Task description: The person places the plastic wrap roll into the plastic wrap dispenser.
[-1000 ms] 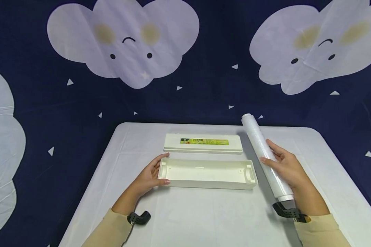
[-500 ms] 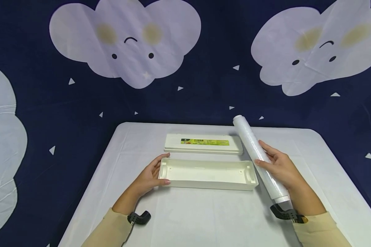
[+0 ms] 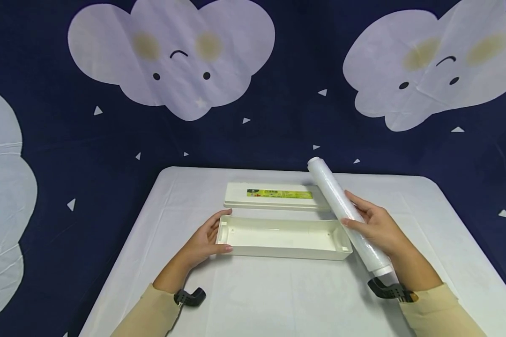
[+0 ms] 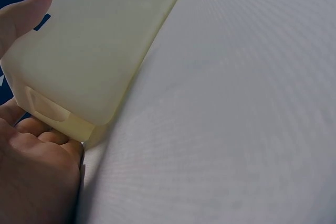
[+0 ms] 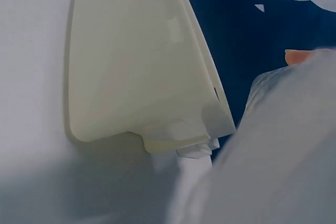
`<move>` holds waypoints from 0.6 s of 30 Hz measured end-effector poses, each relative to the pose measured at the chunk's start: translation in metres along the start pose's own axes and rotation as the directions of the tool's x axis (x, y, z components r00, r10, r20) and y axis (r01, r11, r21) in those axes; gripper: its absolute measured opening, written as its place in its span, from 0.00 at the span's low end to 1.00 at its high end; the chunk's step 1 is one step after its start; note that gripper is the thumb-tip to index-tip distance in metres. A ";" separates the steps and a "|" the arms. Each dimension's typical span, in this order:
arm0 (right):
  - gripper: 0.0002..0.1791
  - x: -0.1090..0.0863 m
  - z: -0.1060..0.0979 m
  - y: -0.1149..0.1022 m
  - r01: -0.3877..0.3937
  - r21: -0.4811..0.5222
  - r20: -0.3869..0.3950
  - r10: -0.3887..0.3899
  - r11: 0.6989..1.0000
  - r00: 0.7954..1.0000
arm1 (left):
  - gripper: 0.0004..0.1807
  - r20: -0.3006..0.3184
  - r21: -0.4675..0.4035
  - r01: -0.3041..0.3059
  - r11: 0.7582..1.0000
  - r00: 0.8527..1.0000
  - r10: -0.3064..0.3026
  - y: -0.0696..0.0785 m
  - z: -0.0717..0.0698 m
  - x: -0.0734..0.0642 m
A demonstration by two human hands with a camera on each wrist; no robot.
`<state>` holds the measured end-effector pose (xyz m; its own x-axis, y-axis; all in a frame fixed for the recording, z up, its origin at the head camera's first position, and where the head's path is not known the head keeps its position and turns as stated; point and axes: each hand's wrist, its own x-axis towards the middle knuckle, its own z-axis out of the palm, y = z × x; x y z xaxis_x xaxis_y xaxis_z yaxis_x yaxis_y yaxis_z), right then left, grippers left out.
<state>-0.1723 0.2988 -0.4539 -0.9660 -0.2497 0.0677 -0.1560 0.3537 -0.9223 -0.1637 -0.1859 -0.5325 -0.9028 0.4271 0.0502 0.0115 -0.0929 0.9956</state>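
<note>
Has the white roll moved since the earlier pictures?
Yes, leftward: in the head view the white roll, at first clear of the labelled white lid, now covers part of the lid's right end.

"What's at right?"
"A blurred, whitish roll of plastic film; the right hand shows one fingertip past its edge."
"And left of it?"
"A cream, smooth-walled plastic box on the white worktop."
</note>
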 end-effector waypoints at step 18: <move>0.45 0.017 0.013 -0.013 0.017 -0.063 0.086 -0.012 0.998 0.996 | 0.59 -0.011 0.006 0.007 1.000 1.000 -0.007 0.000 -0.001 0.001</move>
<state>-0.1846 0.2784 -0.4456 -0.9427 -0.3305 0.0454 -0.1852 0.4054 -0.8952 -0.1647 -0.1863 -0.5327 -0.9076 0.4177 0.0427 0.0080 -0.0845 0.9964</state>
